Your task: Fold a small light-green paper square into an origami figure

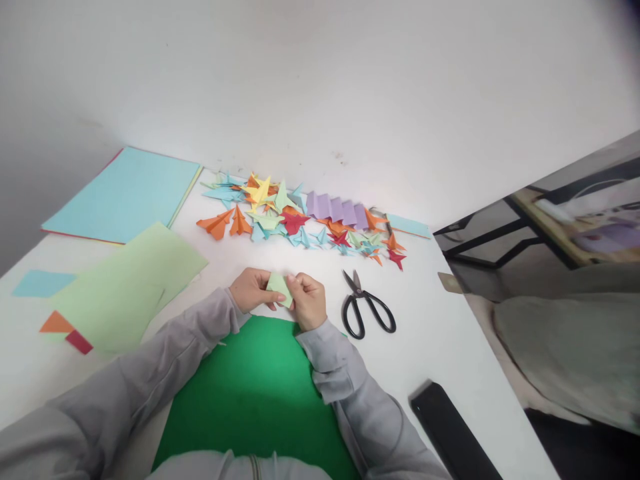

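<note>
Over a white table (425,363), just beyond a green sheet (260,387) and left of black-handled scissors (358,292), grips with left hand (249,290) and right hand (311,303) a small pale-green paper (279,285); sits pinched between both hands' thumbs and fingers, left thumb across its near part.

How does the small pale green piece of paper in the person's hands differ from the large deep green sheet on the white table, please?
The small pale green piece of paper is light in tone; the large deep green sheet is darker. The paper is far smaller than the sheet. The left hand and right hand hold the paper, while the sheet lies flat on the white table. Both are green.
</note>
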`<state>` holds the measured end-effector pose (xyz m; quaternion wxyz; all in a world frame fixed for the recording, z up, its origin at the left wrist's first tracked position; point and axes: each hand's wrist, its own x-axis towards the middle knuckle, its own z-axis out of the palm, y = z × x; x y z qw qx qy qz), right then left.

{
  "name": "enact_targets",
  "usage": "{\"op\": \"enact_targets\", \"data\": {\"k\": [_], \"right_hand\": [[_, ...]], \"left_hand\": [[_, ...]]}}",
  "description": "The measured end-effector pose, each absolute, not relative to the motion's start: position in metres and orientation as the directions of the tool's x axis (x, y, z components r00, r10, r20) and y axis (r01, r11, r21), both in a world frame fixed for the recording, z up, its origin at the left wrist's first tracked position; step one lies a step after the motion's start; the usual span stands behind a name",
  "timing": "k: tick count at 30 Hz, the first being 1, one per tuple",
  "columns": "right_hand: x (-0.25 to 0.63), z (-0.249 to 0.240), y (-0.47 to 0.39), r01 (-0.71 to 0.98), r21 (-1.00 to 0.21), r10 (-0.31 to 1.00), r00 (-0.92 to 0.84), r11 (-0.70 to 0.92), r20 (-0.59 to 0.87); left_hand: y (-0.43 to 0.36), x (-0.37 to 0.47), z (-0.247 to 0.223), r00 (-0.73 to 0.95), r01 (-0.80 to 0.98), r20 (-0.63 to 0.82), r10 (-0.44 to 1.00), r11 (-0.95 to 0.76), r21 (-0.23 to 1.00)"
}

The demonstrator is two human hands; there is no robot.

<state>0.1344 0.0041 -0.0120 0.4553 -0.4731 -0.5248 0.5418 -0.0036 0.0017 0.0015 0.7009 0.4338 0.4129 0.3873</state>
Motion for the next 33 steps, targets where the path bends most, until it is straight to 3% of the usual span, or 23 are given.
{"op": "enact_targets", "data": {"k": [7,18,26,33], "right_hand": [[0.135,-0.008,0.005,-0.057,-0.996,0.972,-0.229,-0.071,-0.056],[0.140,-0.004,0.004,0.059,-0.998,0.909,-0.416,0.009,-0.016],[0.139,-0.011,0.005,-0.068,-0.989,0.913,-0.397,-0.133,-0.095],[0.141,-0.016,0.007,-0.087,-0.988,0.938,-0.335,-0.126,-0.091]], "left_hand": [[0.000,-0.004,0.001,0.323,-0.214,-0.220,0.921,0.297,0.931],[0.003,-0.009,0.000,0.385,-0.250,-0.237,0.892,0.348,0.904],[0.001,-0.008,-0.003,0.394,-0.308,-0.162,0.905,0.296,0.904],[0.002,-0.005,-0.004,0.340,-0.291,-0.173,0.924,0.278,0.915]]}}
